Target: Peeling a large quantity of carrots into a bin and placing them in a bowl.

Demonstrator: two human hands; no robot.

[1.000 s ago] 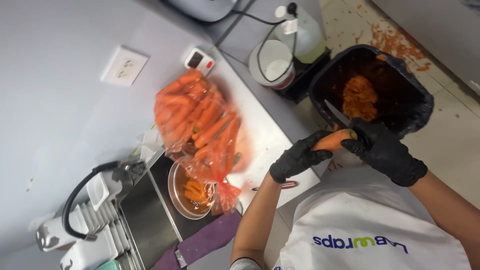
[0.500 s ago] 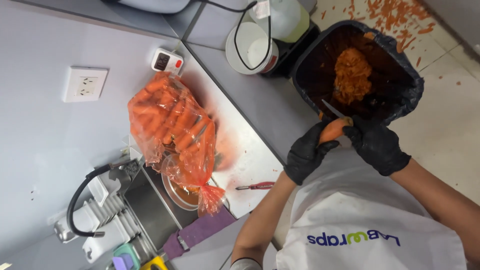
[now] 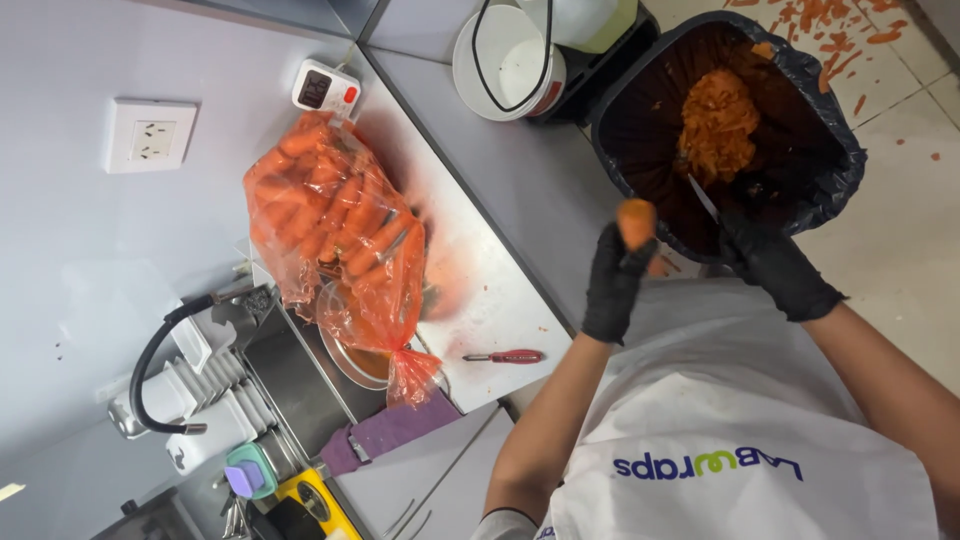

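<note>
While it sits above the black bin of orange peels, the carrot is gripped by the gloved left hand. The right hand is closed on a knife. A bag of carrots lies on the table.

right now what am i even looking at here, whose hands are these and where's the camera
The camera sits on a person's head and looks down, so the scene appears tilted. Both hands wear black gloves. The left hand holds up a carrot; the right hand holds a thin blade over a black-lined bin containing orange peelings. On the counter lie a clear bag of carrots, a red-handled peeler and a small white timer. A sink sits beside it.
</note>
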